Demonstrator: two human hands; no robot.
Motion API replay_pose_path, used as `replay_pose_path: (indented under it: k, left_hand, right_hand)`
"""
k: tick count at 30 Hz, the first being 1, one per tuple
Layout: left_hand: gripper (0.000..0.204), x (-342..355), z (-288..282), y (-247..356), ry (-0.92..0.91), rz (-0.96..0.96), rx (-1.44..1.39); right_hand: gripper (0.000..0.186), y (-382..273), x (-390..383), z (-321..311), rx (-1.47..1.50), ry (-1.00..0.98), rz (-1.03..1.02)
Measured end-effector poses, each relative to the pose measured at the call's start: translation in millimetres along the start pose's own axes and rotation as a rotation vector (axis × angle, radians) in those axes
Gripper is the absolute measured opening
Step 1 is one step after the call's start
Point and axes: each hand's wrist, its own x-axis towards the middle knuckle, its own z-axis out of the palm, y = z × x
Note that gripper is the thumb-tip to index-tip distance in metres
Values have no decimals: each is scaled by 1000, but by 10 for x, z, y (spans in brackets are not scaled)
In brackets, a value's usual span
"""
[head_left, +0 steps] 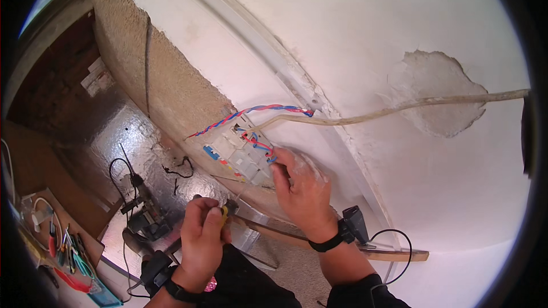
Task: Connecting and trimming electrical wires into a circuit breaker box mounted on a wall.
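Observation:
A white electrical box (248,157) with blue, red and yellow parts along its lower edge is fixed to the wall ahead of me. My right hand (305,185) is closed at its right side, pinching the ends of red and blue wires (261,145) that come out of the box. Below the box, my left hand (204,225) is closed round a small yellow-and-black tool (226,210); fingers hide much of it, so its kind is unclear. A twisted red-and-blue wire pair (245,113) runs above the box, beside a thick beige cable (357,120) that reaches in from the right.
A dark power tool (149,214) with a cord stands at lower left on a shiny foil-covered surface (123,137). Further left, a tray (101,294) holds screwdrivers and other hand tools. A wooden strip (399,255) passes below my right wrist. The wall carries a rough plaster patch (448,94).

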Motion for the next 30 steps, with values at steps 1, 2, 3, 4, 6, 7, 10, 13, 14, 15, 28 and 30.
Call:
replay_pose_path:
  k: [1, 2, 3, 4, 6, 7, 10, 13, 14, 15, 28, 30]
  left_hand:
    - [28, -6, 16, -18, 1, 1, 4]
    - [28, -18, 45, -58, 33, 215, 171]
    - [27, -20, 62, -94, 64, 429, 337]
    - [27, -11, 59, -121, 65, 430, 342]
    - [30, 14, 43, -165, 73, 597, 435]
    - [30, 28, 20, -174, 73, 597, 436]
    - [34, 37, 25, -130, 90, 746, 628]
    - [34, 13, 93, 16, 48, 1033, 917]
    - [35, 11, 99, 15, 33, 1056, 939]
    - [37, 5, 99, 18, 18, 1079, 962]
    - [19, -137, -19, 154, -66, 33, 288]
    - [19, -18, -71, 91, -21, 556, 688]
  right_hand:
    - [25, -12, -1, 2, 7, -1, 6]
    - [26, -18, -5, 2, 14, -2, 13]
    - [26, -7, -10, 6, 17, 0, 15]
    - [25, 12, -17, 18, 37, 18, 4]
    - [25, 18, -39, 12, 58, 37, -5]
    - [22, 5, -72, -7, 81, 27, 72]
    - [17, -136, -250, -137, 121, -77, 257]
    - [16, -247, -484, 45, 568, -294, 585]
    - [18, -280, -521, 151, 992, -407, 800]
    - [18, -318, -508, 218, 993, -405, 800]
    - [22, -429, -516, 552, 1547, -254, 1064]
    - [21, -453, -508, 564, 1559, -251, 1087]
